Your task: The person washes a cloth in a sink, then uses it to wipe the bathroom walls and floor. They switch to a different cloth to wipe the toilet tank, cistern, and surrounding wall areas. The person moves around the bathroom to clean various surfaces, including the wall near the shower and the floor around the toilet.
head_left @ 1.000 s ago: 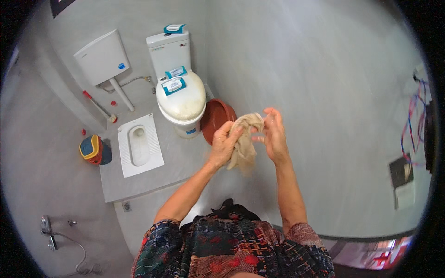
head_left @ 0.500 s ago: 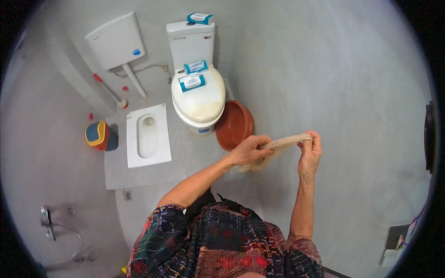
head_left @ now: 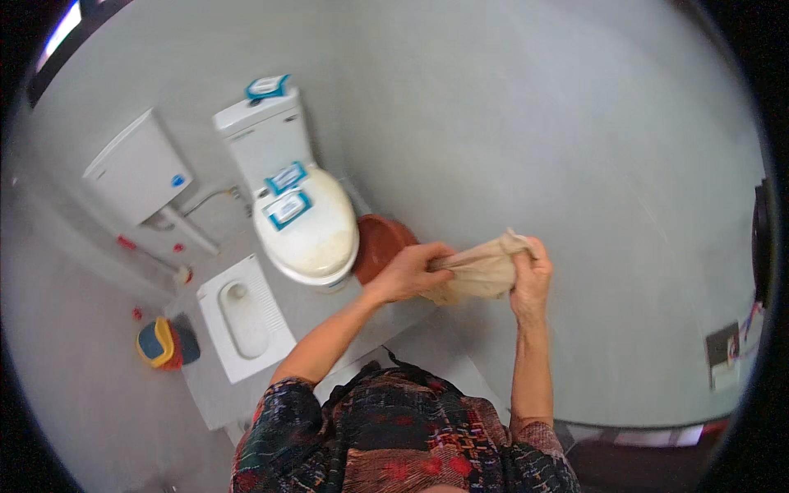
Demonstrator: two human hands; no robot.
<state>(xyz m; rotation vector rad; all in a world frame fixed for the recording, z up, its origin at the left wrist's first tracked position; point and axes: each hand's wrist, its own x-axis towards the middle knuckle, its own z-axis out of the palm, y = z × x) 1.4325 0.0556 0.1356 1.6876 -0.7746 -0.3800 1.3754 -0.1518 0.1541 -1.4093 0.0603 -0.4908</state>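
A beige cloth (head_left: 483,271) is stretched between my two hands in front of my body. My left hand (head_left: 411,273) is closed on its left end, where the fabric bunches together. Fingers of my right hand (head_left: 530,275) grip the opposite end near its upper corner. Between them the cloth hangs loosely in folds, its lower edge drooping. Beyond my left hand stands a reddish-brown plastic tub (head_left: 383,244), partly hidden by that hand and the toilet.
A white toilet (head_left: 325,234) has blue-and-white packs on its closed lid (head_left: 288,209) and tank. Left of it are a squat pan (head_left: 245,316) set in a raised grey platform, a wall cistern (head_left: 140,168), a red-handled brush (head_left: 156,261) and a small yellow-rimmed bin (head_left: 167,343). Grey wall curves round the right.
The cloth has gone from a narrow folded strip to a wider spread between my hands. My view has turned, so the toilet and squat pan appear tilted and farther left.
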